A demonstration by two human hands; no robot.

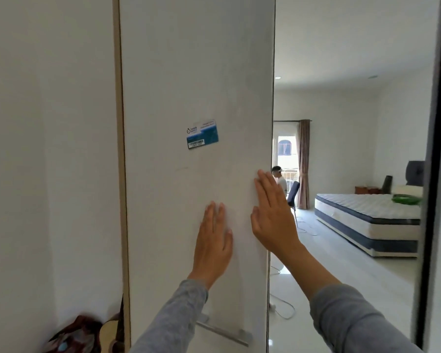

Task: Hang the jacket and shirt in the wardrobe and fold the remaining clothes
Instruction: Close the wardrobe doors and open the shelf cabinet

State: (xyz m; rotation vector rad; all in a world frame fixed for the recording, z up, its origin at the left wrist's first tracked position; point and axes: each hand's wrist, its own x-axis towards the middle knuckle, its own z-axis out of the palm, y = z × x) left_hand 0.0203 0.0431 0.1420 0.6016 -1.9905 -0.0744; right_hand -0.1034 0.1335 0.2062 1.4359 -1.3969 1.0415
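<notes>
A tall white wardrobe door fills the middle of the view, with a blue sticker on it and a metal handle low down. My left hand lies flat on the door with straight fingers. My right hand presses flat near the door's right edge. Neither hand holds anything. No jacket or shirt is in sight.
A mirror on the right reflects a bedroom with a mattress, a curtain, a person seated near a window and cables on the floor. A patterned cloth and a guitar-like object lie at the lower left by the wall.
</notes>
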